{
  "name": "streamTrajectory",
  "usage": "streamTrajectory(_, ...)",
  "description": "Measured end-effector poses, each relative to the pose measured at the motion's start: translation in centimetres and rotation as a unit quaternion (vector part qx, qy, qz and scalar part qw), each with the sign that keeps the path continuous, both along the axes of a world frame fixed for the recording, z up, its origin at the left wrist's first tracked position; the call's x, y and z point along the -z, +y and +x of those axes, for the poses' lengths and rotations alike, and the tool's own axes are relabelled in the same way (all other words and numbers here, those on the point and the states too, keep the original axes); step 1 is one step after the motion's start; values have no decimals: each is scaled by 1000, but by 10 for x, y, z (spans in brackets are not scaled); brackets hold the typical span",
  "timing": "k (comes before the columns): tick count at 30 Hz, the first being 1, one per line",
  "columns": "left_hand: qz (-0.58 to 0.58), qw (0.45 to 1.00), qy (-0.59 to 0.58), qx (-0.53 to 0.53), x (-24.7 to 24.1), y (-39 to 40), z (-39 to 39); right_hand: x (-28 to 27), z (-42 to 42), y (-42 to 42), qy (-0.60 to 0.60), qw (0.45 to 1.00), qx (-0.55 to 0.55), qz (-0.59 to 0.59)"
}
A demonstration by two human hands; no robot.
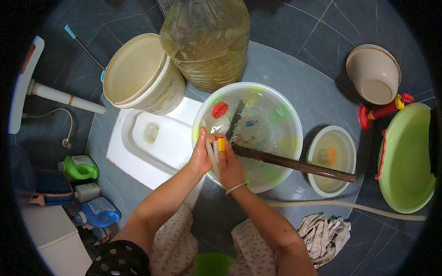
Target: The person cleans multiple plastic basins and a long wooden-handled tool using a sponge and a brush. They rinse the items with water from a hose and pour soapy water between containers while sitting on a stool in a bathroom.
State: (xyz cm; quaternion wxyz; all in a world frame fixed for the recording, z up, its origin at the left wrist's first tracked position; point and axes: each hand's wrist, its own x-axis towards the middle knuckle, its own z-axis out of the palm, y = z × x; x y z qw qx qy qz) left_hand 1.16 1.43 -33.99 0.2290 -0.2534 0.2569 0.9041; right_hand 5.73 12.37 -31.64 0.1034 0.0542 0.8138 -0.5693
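Note:
My left hand (201, 157) grips a pale curved strip (211, 155) at the near left rim of a wide plastic basin; the strip's kind is hard to tell. My right hand (230, 169) is shut on a yellow brush (221, 145), its white bristles facing the strip. Water partly fills the basin (299, 138). In it lie a round red plastic piece (220, 110) and a small blue object (252, 123). A dark brown rod (293, 163) crosses the basin's right rim and reaches over a smaller tub.
A squat toilet (134, 138), a cream bucket (162, 93) and a large cloudy container (210, 45) stand beyond. Rightward are the small tub (352, 155), a green basin (407, 162), a hose (328, 203) and crumpled cloth (321, 234). Bottles (100, 210) line the left.

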Motion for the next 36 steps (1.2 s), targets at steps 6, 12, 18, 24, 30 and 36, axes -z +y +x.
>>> streamTrajectory(6,69,998,-2,14,-17,-1,4,-6,-9,-9,27,993,-70,94)
streamTrajectory(12,-19,998,-7,52,-10,-5,14,23,-31,1,-121,972,-101,176)
streamTrajectory(18,-174,983,14,50,0,-6,14,11,-31,-5,-23,990,-19,137)
streamTrajectory(24,-385,909,121,103,-13,-2,33,-2,-43,13,46,976,-55,203)
streamTrajectory(30,-446,858,189,172,-16,-17,21,3,-22,24,4,959,-135,248)
streamTrajectory(36,-234,969,22,-73,-33,-21,-27,7,22,55,31,986,-141,82)
